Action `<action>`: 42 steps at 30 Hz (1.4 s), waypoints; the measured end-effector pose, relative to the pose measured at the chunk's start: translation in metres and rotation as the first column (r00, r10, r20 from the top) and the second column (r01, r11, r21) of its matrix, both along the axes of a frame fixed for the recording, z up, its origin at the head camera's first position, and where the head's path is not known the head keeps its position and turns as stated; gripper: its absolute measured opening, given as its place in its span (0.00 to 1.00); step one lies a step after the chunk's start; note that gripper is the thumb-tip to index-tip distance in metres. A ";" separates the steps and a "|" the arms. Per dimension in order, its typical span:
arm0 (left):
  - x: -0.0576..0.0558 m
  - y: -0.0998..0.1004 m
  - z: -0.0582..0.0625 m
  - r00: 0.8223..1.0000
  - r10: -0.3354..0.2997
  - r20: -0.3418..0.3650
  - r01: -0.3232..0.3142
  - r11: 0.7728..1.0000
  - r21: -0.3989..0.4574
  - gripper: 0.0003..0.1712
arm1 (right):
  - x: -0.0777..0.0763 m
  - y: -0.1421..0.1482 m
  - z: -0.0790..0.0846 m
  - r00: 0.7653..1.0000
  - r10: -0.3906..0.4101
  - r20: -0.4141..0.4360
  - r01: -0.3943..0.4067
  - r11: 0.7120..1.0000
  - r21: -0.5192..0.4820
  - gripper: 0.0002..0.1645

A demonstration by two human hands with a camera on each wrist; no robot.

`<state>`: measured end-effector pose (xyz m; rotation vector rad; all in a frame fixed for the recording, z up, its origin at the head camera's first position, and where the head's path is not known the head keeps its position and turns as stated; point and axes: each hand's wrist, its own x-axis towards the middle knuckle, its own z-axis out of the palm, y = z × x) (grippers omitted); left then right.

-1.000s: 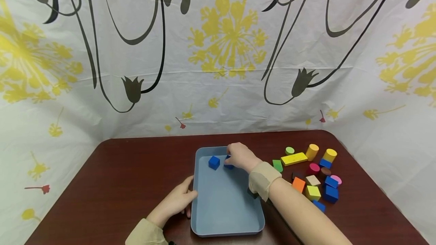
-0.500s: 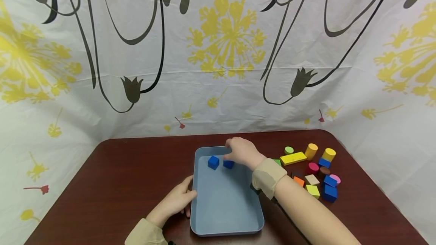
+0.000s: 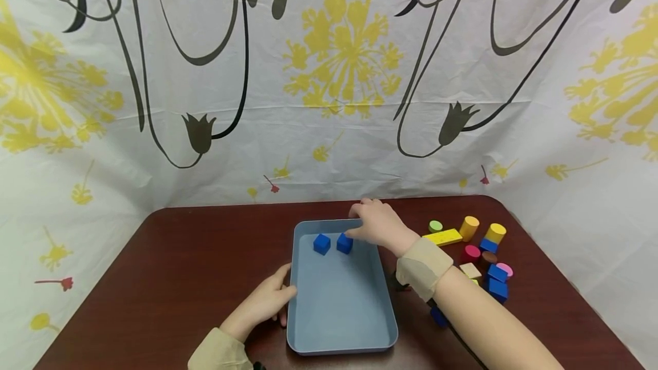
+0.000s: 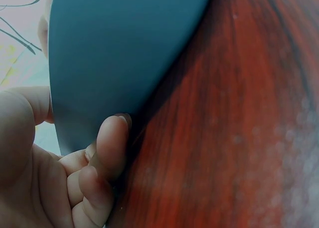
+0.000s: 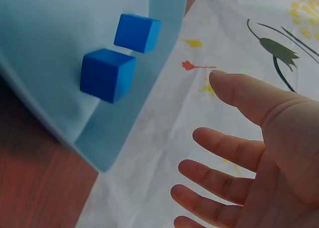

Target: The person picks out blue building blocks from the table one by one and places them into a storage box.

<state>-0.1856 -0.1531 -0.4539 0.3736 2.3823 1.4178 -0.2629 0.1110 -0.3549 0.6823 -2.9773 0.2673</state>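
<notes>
A blue-grey tray point(image 3: 341, 313) lies on the table with two blue cubes side by side near its far end, a left cube point(image 3: 321, 244) and a right cube point(image 3: 344, 244). My left hand point(image 3: 262, 301) holds the tray's left side. In the left wrist view its thumb is at the rim and its other fingers are curled against the outer wall point(image 4: 124, 48). My right hand point(image 3: 379, 223) hovers over the tray's far right corner with nothing in it. In the right wrist view its fingers point(image 5: 224, 143) are spread, apart from both cubes.
Right of the tray sits a group of coloured blocks, among them a yellow bar point(image 3: 443, 237), yellow cylinders point(image 3: 469, 229), a red cylinder point(image 3: 470, 253) and blue blocks point(image 3: 497, 289). My right forearm hides some of them. A patterned cloth point(image 3: 329, 147) hangs behind the table.
My right hand has let go of the right blue cube and moved up and to the right, away from it. The left hand and the tray have stayed in place.
</notes>
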 end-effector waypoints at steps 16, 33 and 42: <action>0.001 0.001 0.000 1.000 -0.001 -0.001 0.001 1.000 0.002 0.36 | 0.011 0.052 0.011 0.998 -0.050 -0.041 0.049 0.999 -0.023 0.24; 0.001 0.001 0.000 1.000 -0.003 -0.001 0.003 1.000 0.003 0.35 | 0.014 0.120 0.004 0.987 -0.156 -0.023 0.156 0.988 -0.020 0.22; 0.001 0.001 -0.001 1.000 -0.004 -0.007 0.004 1.000 0.007 0.36 | 0.020 0.154 0.000 0.977 -0.214 0.004 0.214 0.977 -0.019 0.23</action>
